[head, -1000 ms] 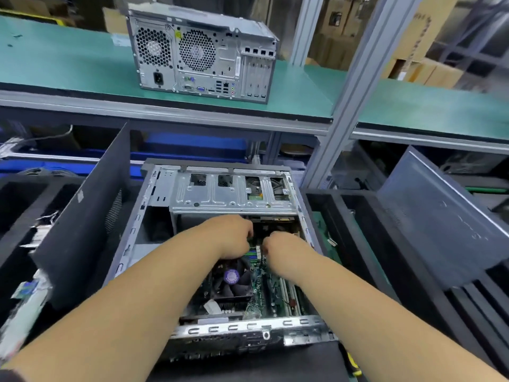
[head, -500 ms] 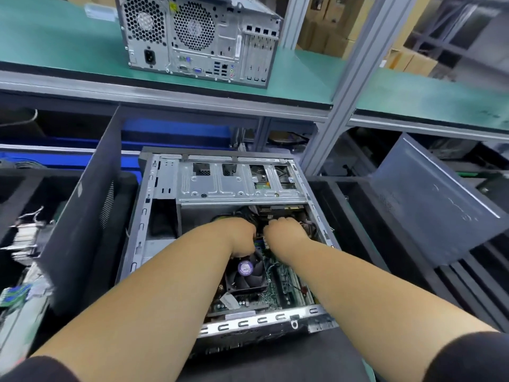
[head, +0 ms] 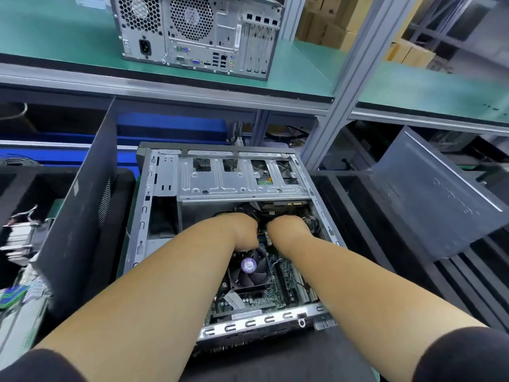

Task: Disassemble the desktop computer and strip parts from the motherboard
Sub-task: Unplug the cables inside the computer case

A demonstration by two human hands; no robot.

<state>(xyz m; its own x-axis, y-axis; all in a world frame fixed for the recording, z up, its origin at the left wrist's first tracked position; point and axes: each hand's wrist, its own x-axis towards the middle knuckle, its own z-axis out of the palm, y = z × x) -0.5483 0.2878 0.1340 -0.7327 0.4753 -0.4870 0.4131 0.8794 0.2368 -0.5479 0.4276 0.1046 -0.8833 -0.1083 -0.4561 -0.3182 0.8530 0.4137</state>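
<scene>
An open desktop case (head: pixel 162 188) lies flat in front of me, with the silver drive cage (head: pixel 234 186) at its far end. The green motherboard (head: pixel 264 299) shows inside, with a black CPU fan (head: pixel 249 267) bearing a purple sticker. My left hand (head: pixel 242 230) and my right hand (head: pixel 289 230) sit side by side just below the cage, knuckles up. Their fingers curl down into a bundle of black cables (head: pixel 249 209). The fingertips and whatever plug they grip are hidden.
A dark side panel (head: pixel 82 216) leans left of the case and another (head: pixel 440 194) leans on the right over black trays. A second closed computer (head: pixel 198 34) stands on the green shelf (head: pixel 303 67). A grey post (head: pixel 349 78) rises behind. Finned heatsinks (head: pixel 19 238) lie far left.
Both hands have slid further into the case, up under the drive cage, and stayed close together. My view has tipped down and closer.
</scene>
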